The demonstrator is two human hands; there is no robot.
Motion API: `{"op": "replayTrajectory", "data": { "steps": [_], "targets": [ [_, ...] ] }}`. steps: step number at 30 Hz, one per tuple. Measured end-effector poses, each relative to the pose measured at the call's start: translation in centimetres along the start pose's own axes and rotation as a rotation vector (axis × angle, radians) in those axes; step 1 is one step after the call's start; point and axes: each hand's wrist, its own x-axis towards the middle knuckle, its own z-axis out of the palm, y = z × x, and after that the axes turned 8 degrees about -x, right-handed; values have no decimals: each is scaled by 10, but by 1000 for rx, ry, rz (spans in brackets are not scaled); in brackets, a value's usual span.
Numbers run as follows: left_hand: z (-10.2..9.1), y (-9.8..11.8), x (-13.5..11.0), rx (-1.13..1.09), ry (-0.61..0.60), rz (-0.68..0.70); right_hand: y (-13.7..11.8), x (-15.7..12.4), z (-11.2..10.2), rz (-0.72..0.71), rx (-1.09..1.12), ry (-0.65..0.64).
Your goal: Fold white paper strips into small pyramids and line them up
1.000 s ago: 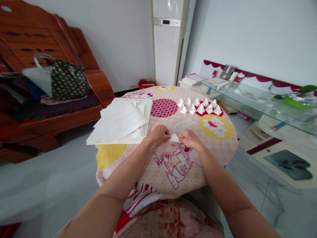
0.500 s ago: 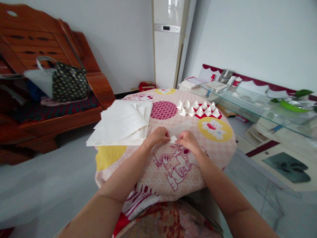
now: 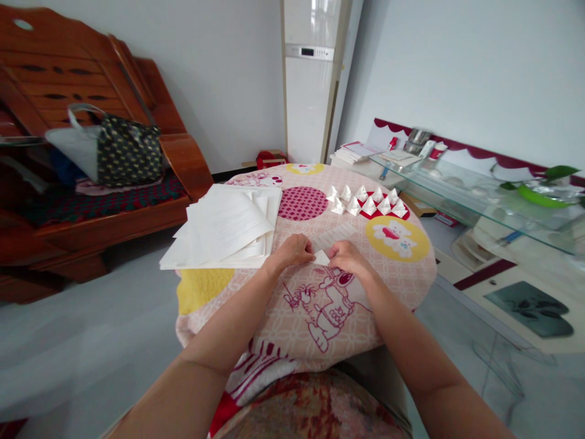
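Note:
Between my two hands a small folded piece of white paper (image 3: 322, 258) lies low over the tablecloth, its top coming to a point. My left hand (image 3: 297, 250) has its fingers closed on the paper's left side. On the right side, my right hand (image 3: 346, 255) pinches the same piece; the fingertips partly cover its edge. Just beyond the hands is a flat strip of printed paper (image 3: 336, 233). Farther back, several small folded paper boats (image 3: 369, 206) stand in two rows.
A stack of white paper sheets (image 3: 223, 225) covers the left of the round table with its patterned tablecloth (image 3: 292, 329). A glass-topped cabinet (image 3: 484, 207) stands close on the right. A wooden bench (image 3: 183, 155) with a dotted bag (image 3: 128, 149) is at the left.
My right hand has shifted very slightly, and the folded paper shows a little more between the hands. My left hand stays in place.

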Motion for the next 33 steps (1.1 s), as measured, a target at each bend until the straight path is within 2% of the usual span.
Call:
{"op": "replayTrajectory", "data": {
  "steps": [4, 7, 11, 14, 20, 28, 33],
  "targets": [
    [0, 0, 1, 3, -4, -10, 6, -2, -6, 39, 37, -42],
    [-1, 1, 1, 7, -2, -10, 3, -3, -8, 57, 109, -25],
    [-1, 1, 0, 8, -9, -10, -9, -1, -1, -71, 246, -28],
    [-1, 1, -1, 18, 1, -15, -19, 2, 7, -133, 156, -50],
    [0, -3, 0, -18, 9, -5, -31, 3, 8, -130, -41, -8],
    [-9, -9, -5, -102, 2, 43, -32, 2, 7, -87, -56, 1],
    [-4, -9, -3, -87, -8, 56, -27, 6, 10, -96, -11, -10]
  ]
}}
